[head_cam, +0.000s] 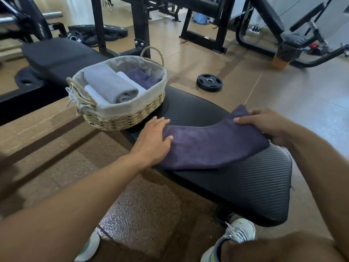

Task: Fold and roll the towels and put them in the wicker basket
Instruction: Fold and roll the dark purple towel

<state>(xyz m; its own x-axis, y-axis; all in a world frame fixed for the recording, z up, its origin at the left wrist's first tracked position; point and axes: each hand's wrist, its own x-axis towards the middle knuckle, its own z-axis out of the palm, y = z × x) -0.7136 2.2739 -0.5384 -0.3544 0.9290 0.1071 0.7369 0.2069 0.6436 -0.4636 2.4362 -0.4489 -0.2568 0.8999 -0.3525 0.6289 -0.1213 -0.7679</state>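
Dark purple folded cloth towel (211, 146) lies on the black ribbed padded counter (245, 186), at 4 o'clock from the lined wicker basket (120, 114). Left hand (153, 140) presses flat, fingers straight; right hand (264, 121) pinches its far corner. We judge it soft, light, limp: hold the edges.

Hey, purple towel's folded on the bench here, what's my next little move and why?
Probably start rolling from the right end: the right hand already pinches that lifted end of the purple towel, while the left hand holds the other end flat on the bench.
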